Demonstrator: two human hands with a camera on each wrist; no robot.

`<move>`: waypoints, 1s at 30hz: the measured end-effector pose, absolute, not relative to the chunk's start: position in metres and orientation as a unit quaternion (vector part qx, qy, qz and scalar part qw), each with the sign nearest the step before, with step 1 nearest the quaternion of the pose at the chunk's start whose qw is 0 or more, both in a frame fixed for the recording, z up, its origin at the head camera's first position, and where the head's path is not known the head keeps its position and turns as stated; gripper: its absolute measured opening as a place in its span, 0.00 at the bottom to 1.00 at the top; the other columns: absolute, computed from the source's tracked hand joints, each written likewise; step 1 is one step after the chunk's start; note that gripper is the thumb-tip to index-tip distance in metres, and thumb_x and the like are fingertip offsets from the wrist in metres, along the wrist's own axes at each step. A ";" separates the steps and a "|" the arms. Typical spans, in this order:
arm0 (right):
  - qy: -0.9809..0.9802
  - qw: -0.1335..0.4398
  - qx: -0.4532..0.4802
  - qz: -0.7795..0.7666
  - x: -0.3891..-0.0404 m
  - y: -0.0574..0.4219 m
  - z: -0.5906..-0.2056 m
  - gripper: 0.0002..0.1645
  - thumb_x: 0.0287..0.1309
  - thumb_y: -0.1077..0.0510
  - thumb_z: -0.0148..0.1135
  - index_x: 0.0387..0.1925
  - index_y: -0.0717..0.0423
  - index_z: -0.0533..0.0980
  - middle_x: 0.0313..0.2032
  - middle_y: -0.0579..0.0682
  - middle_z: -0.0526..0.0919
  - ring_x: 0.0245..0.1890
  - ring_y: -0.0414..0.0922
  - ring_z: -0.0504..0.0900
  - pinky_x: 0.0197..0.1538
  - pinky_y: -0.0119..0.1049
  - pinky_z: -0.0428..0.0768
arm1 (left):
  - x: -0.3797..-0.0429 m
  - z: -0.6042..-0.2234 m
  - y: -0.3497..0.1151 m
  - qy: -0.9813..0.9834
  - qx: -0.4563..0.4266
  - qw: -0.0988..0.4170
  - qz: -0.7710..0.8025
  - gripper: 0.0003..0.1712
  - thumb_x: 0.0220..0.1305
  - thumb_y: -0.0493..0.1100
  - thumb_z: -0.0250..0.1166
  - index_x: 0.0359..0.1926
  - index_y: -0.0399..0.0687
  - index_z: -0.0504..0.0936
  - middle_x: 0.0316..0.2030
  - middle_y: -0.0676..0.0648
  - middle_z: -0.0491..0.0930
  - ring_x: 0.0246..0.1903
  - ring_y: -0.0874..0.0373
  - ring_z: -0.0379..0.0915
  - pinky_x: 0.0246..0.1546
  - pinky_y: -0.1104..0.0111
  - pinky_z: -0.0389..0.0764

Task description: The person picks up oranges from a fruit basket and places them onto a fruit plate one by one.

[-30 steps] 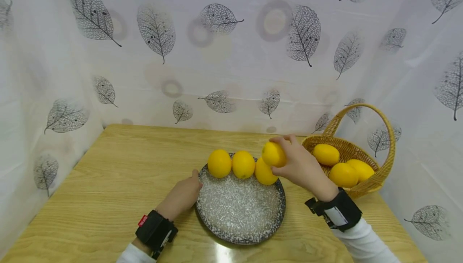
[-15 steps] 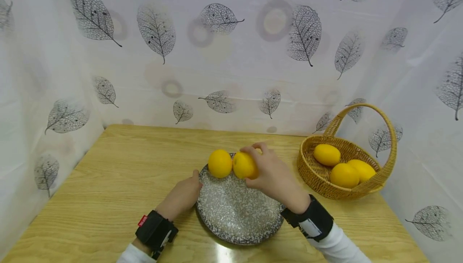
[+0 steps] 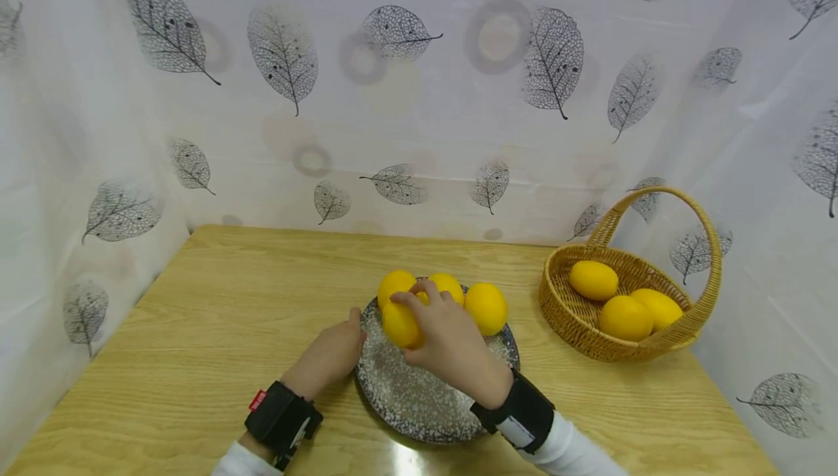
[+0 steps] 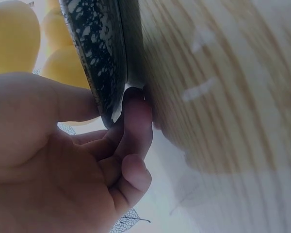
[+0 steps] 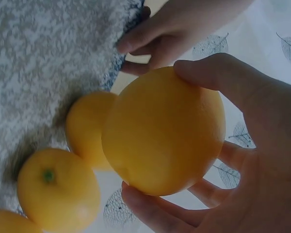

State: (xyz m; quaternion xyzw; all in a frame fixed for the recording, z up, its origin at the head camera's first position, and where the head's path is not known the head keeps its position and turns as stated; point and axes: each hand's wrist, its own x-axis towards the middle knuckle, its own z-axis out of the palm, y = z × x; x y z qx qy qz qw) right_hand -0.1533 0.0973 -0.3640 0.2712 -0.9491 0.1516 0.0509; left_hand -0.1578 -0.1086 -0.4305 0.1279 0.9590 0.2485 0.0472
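My right hand [image 3: 452, 341] grips a round yellow orange [image 3: 399, 324] between thumb and fingers, over the left back part of a speckled grey plate [image 3: 419, 399]. In the right wrist view, the held orange [image 5: 165, 131] fills the middle, its fingers spread round the far side. Along the plate's back rim sit a left orange [image 3: 395, 282], a middle orange [image 3: 449, 285] and a right orange [image 3: 487, 308]; the hand partly covers the first two. At the plate's left edge, my left hand [image 3: 330, 356] pinches the rim, thumb above and fingers [image 4: 138, 119] curled beneath.
A wicker basket [image 3: 569, 327] with a tall arched handle stands on the right of the wooden table [image 3: 216, 301]. Inside it lie an oblong yellow fruit [image 3: 593, 279] and two others, one a rounder fruit [image 3: 626, 318]. A leaf-print curtain [image 3: 419, 119] hangs behind.
My right hand has carried the orange leftward, from above the right end of the row to the left part of the plate. The right orange shows again. My left hand has stayed at the rim.
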 end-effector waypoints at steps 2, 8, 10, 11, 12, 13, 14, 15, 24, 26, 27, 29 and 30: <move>-0.949 0.047 0.273 0.149 -0.152 0.093 -0.368 0.44 0.46 0.51 0.81 0.66 0.40 0.73 0.62 0.54 0.74 0.50 0.54 0.80 0.42 0.42 0.83 | -0.157 -0.430 -0.109 0.959 0.129 0.049 0.249 0.29 0.76 0.35 0.53 0.69 0.18 0.59 0.46 0.27 0.85 0.43 0.38 0.86 0.42 0.51 0.87; -0.946 0.056 0.286 0.145 -0.149 0.084 -0.380 0.45 0.44 0.53 0.81 0.66 0.41 0.73 0.60 0.54 0.76 0.47 0.53 0.79 0.42 0.40 0.83 | -0.157 -0.428 -0.109 0.958 0.131 0.052 0.250 0.29 0.76 0.34 0.52 0.70 0.18 0.60 0.47 0.27 0.84 0.44 0.38 0.86 0.43 0.51 0.87; -0.945 0.059 0.289 0.140 -0.148 0.082 -0.383 0.45 0.43 0.53 0.81 0.66 0.41 0.74 0.60 0.54 0.76 0.47 0.53 0.80 0.44 0.40 0.83 | -0.157 -0.428 -0.110 0.958 0.132 0.051 0.249 0.28 0.76 0.34 0.52 0.69 0.18 0.60 0.48 0.26 0.84 0.45 0.37 0.85 0.44 0.50 0.86; -0.945 0.060 0.290 0.137 -0.148 0.082 -0.385 0.45 0.43 0.53 0.82 0.66 0.41 0.73 0.60 0.55 0.76 0.46 0.52 0.80 0.44 0.40 0.83 | -0.157 -0.428 -0.110 0.958 0.132 0.050 0.249 0.28 0.76 0.34 0.52 0.69 0.19 0.60 0.49 0.26 0.84 0.46 0.37 0.85 0.45 0.49 0.86; -0.946 0.061 0.290 0.132 -0.148 0.081 -0.387 0.45 0.43 0.52 0.82 0.66 0.41 0.73 0.60 0.54 0.76 0.46 0.52 0.79 0.44 0.39 0.83 | -0.158 -0.428 -0.110 0.958 0.133 0.048 0.249 0.28 0.76 0.35 0.52 0.69 0.19 0.61 0.49 0.26 0.83 0.46 0.36 0.85 0.46 0.49 0.86; -0.947 0.060 0.289 0.129 -0.148 0.080 -0.389 0.46 0.43 0.52 0.82 0.66 0.41 0.73 0.61 0.54 0.76 0.46 0.52 0.79 0.45 0.39 0.83 | -0.158 -0.428 -0.110 0.958 0.134 0.047 0.248 0.28 0.76 0.35 0.52 0.69 0.19 0.61 0.49 0.26 0.84 0.46 0.36 0.85 0.45 0.49 0.86; -0.947 0.061 0.289 0.125 -0.148 0.079 -0.391 0.46 0.43 0.52 0.82 0.66 0.41 0.73 0.61 0.54 0.76 0.46 0.51 0.79 0.45 0.39 0.83 | -0.158 -0.429 -0.110 0.958 0.135 0.046 0.248 0.28 0.76 0.34 0.53 0.69 0.19 0.61 0.48 0.26 0.84 0.45 0.36 0.85 0.44 0.49 0.86; -0.947 0.061 0.289 0.122 -0.148 0.079 -0.392 0.46 0.43 0.52 0.82 0.66 0.41 0.73 0.61 0.54 0.76 0.45 0.51 0.79 0.44 0.38 0.82 | -0.158 -0.429 -0.110 0.958 0.135 0.046 0.248 0.28 0.76 0.34 0.53 0.69 0.19 0.61 0.48 0.27 0.84 0.44 0.37 0.85 0.44 0.49 0.86; -0.948 0.075 0.294 0.101 -0.145 0.074 -0.403 0.45 0.42 0.51 0.83 0.65 0.41 0.74 0.60 0.55 0.77 0.46 0.52 0.80 0.45 0.40 0.85 | -0.158 -0.429 -0.110 0.956 0.134 0.057 0.253 0.28 0.77 0.34 0.52 0.70 0.20 0.61 0.48 0.27 0.84 0.44 0.38 0.85 0.42 0.51 0.86; -0.948 0.075 0.293 0.094 -0.144 0.073 -0.404 0.46 0.43 0.51 0.83 0.66 0.41 0.74 0.61 0.55 0.77 0.47 0.52 0.81 0.46 0.41 0.86 | -0.158 -0.430 -0.110 0.957 0.135 0.054 0.251 0.28 0.77 0.34 0.51 0.69 0.19 0.61 0.49 0.26 0.83 0.45 0.37 0.85 0.44 0.50 0.86; -0.949 0.075 0.292 0.090 -0.144 0.073 -0.404 0.46 0.43 0.50 0.83 0.66 0.41 0.73 0.61 0.55 0.77 0.48 0.53 0.81 0.46 0.42 0.86 | -0.158 -0.430 -0.111 0.957 0.136 0.052 0.250 0.28 0.77 0.34 0.51 0.69 0.19 0.61 0.49 0.26 0.83 0.45 0.36 0.85 0.44 0.50 0.86; -0.950 0.073 0.291 0.087 -0.144 0.073 -0.404 0.47 0.44 0.50 0.83 0.67 0.41 0.73 0.62 0.55 0.77 0.48 0.53 0.81 0.48 0.43 0.86 | -0.158 -0.431 -0.111 0.958 0.139 0.045 0.247 0.27 0.76 0.33 0.50 0.69 0.18 0.61 0.47 0.26 0.84 0.43 0.36 0.85 0.42 0.50 0.87; -0.950 0.071 0.290 0.086 -0.145 0.072 -0.404 0.47 0.44 0.49 0.83 0.67 0.41 0.72 0.62 0.55 0.76 0.49 0.54 0.81 0.49 0.44 0.86 | -0.158 -0.431 -0.111 0.958 0.141 0.042 0.245 0.27 0.76 0.32 0.50 0.68 0.18 0.62 0.46 0.26 0.84 0.42 0.36 0.85 0.41 0.50 0.87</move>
